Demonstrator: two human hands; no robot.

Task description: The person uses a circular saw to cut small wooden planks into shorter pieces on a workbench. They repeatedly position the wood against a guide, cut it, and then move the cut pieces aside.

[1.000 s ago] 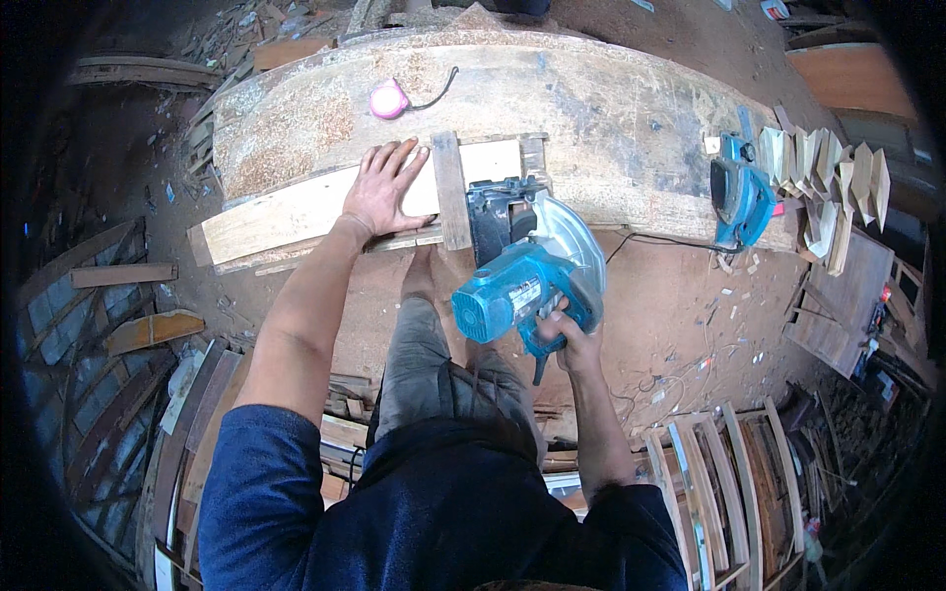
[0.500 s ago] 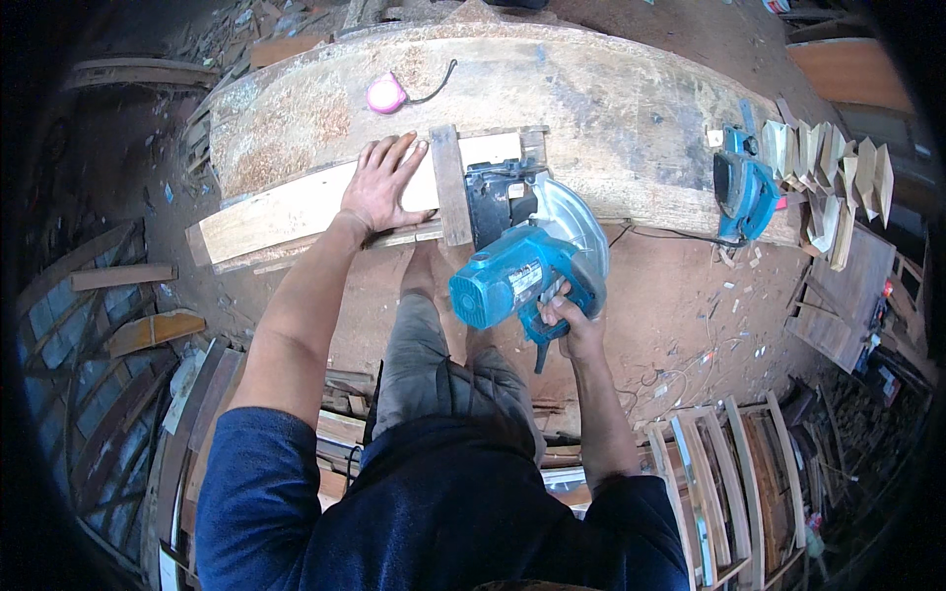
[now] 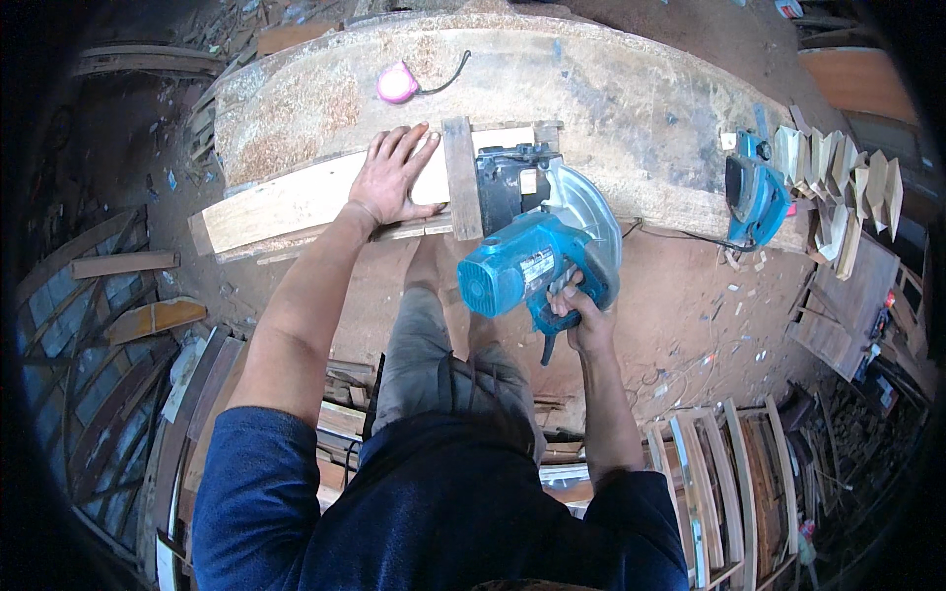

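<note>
My left hand (image 3: 396, 182) lies flat with its fingers spread on a pale wooden board (image 3: 296, 204), which rests along the near side of the workbench. A short, darker wooden crosspiece (image 3: 461, 187) lies across the board just right of that hand. Against the crosspiece's right side sits the black base of a teal circular saw (image 3: 507, 271), over the board's right part. Wrapped round the saw's rear handle is my right hand (image 3: 581, 313). The silver guard hides the blade, and the saw covers the cutting spot.
On the bench (image 3: 631, 108), a pink tape measure (image 3: 398, 84) with a black strap lies beyond the board. A teal power planer (image 3: 754, 197) and several pale pointed wood pieces (image 3: 838, 167) are at the right end. Stacked timber frames (image 3: 724, 483) stand near me.
The saw has slid slightly farther forward along the crosspiece, with my right hand on its handle. My left hand stays on the board. The whole view has shifted a little.
</note>
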